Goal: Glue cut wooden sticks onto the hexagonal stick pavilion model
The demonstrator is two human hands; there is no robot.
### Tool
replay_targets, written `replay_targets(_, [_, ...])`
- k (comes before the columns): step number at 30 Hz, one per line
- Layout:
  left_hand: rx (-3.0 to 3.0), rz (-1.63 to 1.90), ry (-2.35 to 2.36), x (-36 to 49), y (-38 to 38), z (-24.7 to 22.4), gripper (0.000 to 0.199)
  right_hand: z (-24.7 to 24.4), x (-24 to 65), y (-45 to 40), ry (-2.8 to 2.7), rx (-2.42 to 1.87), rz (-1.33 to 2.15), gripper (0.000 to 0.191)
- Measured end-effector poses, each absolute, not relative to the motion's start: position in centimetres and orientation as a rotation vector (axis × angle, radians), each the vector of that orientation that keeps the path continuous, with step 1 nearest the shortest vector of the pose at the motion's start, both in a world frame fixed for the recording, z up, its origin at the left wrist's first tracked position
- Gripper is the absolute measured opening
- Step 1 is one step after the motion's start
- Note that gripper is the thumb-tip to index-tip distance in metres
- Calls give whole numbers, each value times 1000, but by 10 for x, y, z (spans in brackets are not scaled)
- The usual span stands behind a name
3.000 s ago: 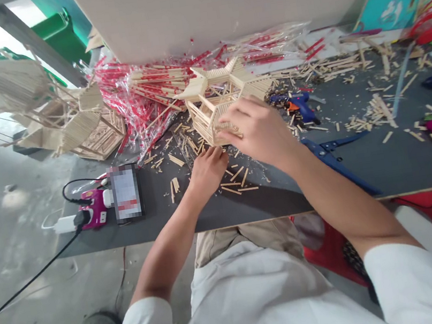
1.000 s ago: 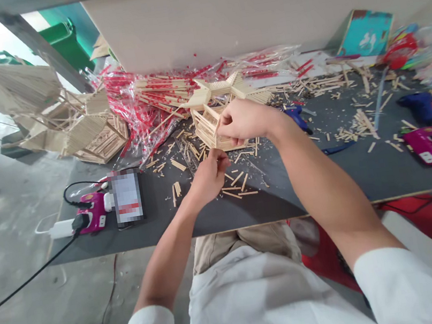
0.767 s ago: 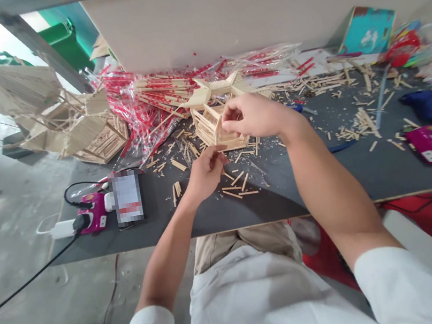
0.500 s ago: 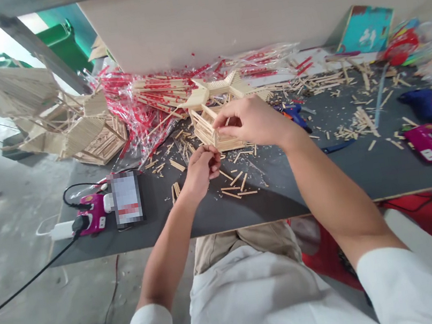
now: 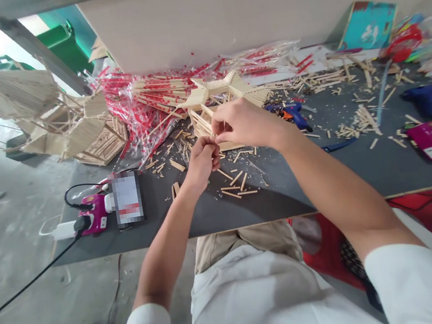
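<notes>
In front of me stands a small building-like model of thin wooden sticks, with a pale, pointed-armed stick roof above its walls. My right hand covers the model's near side, thumb and fingers pinched together. My left hand is closed just below and to the left, its fingertips meeting those of the right. Whatever lies between the fingertips is too small to make out. Short cut sticks are scattered on the dark table just nearer to me.
A larger stick model stands at the left. Behind lie plastic-wrapped stick bundles. Blue glue guns and stick offcuts are on the right. Purple power strips and a phone sit near the table's edge.
My left hand has risen slightly, and my right hand has shifted a little left and down. Their fingertips, apart before, now meet in front of the model.
</notes>
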State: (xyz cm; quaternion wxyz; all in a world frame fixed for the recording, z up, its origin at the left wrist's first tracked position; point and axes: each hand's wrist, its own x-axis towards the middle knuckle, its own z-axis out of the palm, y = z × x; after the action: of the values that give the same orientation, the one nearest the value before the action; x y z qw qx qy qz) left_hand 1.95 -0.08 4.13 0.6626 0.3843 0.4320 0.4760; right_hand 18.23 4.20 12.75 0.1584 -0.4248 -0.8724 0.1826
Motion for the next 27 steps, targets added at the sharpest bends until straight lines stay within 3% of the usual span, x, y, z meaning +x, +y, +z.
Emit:
replay_targets(10, [1042, 1115, 1070, 28, -5, 33, 10, 121, 169, 29, -2370, -1381, 410, 12])
replay_targets(27, [1109, 1154, 1104, 28, 5, 24, 7, 120, 177, 48, -2105, -1561, 1021, 9])
